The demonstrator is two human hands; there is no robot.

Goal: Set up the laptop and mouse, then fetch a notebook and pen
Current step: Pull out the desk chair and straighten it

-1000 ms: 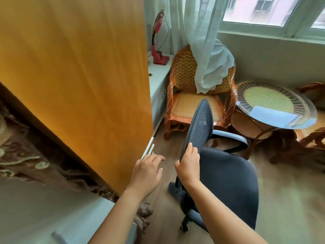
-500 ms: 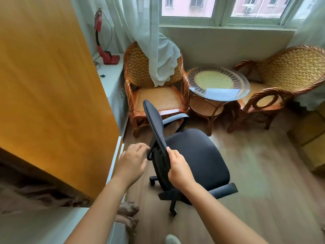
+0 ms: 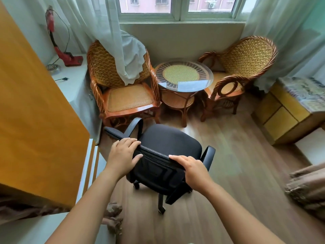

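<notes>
A black office chair [image 3: 168, 143] on castors stands on the wood floor in front of me, its seat facing the window. My left hand [image 3: 124, 152] grips the left part of the backrest's top edge. My right hand [image 3: 191, 168] grips the right part of the same edge. No laptop, mouse, notebook or pen is in view.
An orange wooden cabinet side [image 3: 35, 120] fills the left. Two wicker armchairs [image 3: 123, 95] [image 3: 242, 67] flank a round glass-topped table [image 3: 182, 74] under the window. A red lamp [image 3: 66, 57] stands on a white ledge. A yellow cabinet [image 3: 284, 117] sits at the right; brown cloth [image 3: 306, 187] lies beside it.
My view has swung right toward the window. The chair has turned so its backrest faces me. My left hand, free before, now holds the backrest's top edge alongside my right.
</notes>
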